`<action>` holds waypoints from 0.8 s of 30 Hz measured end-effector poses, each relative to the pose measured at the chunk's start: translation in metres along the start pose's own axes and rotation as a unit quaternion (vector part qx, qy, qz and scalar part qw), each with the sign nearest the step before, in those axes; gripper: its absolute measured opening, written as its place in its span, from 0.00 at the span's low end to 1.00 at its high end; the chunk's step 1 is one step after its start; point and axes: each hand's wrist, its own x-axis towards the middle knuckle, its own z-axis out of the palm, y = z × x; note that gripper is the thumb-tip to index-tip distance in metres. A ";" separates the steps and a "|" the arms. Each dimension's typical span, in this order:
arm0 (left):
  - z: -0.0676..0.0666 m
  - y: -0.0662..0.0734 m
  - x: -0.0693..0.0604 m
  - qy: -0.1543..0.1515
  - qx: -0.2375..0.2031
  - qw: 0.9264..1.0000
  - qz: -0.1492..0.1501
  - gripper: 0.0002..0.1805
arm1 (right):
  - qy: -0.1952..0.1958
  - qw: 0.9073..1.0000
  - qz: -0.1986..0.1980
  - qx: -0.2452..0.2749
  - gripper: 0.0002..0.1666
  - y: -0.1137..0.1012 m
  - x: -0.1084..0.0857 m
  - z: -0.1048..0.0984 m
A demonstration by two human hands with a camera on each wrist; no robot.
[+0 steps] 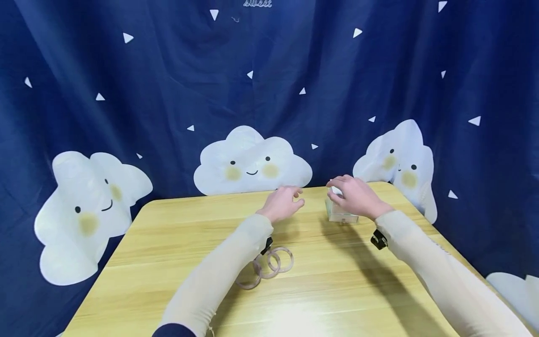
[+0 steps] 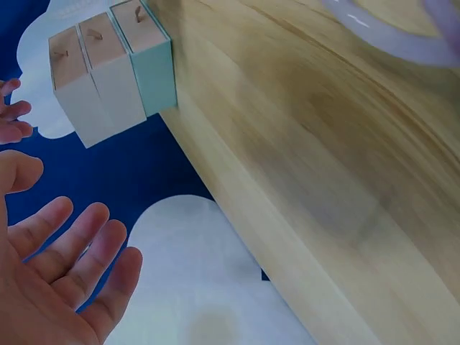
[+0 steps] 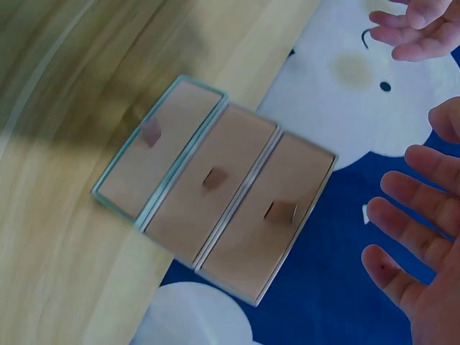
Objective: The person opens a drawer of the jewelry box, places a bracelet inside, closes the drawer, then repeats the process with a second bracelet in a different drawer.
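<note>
A small three-drawer box point(image 1: 343, 218) stands at the table's back right. The right wrist view shows its pinkish drawer fronts point(image 3: 215, 187) with small pull tabs, one drawer framed in mint green and the others in white. My right hand point(image 1: 358, 196) hovers over the box, fingers loosely bent and holding nothing. To the left of the box, my left hand point(image 1: 283, 204) hangs in the air above the table, its fingers relaxed and nothing in them. Several pale purple bangles point(image 1: 292, 260) lie overlapping under my left forearm, which partly hides them.
The light wooden table point(image 1: 177, 243) has rounded back corners. Directly behind it hangs a dark blue curtain point(image 1: 168, 93) with white clouds and triangles. Wrist cameras point(image 1: 379, 239) are strapped below both wrists.
</note>
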 end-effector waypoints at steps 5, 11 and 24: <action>0.003 0.011 0.010 0.001 -0.003 1.000 0.002 0.21 | -0.011 0.999 0.030 0.006 0.20 0.013 -0.005 -0.002; 0.008 0.022 0.021 -0.002 -0.015 1.000 0.003 0.21 | -0.019 0.998 0.064 0.006 0.20 0.024 -0.012 -0.004; 0.018 0.034 0.042 0.009 -0.030 0.999 0.004 0.21 | -0.022 0.995 0.092 -0.002 0.20 0.044 -0.022 -0.008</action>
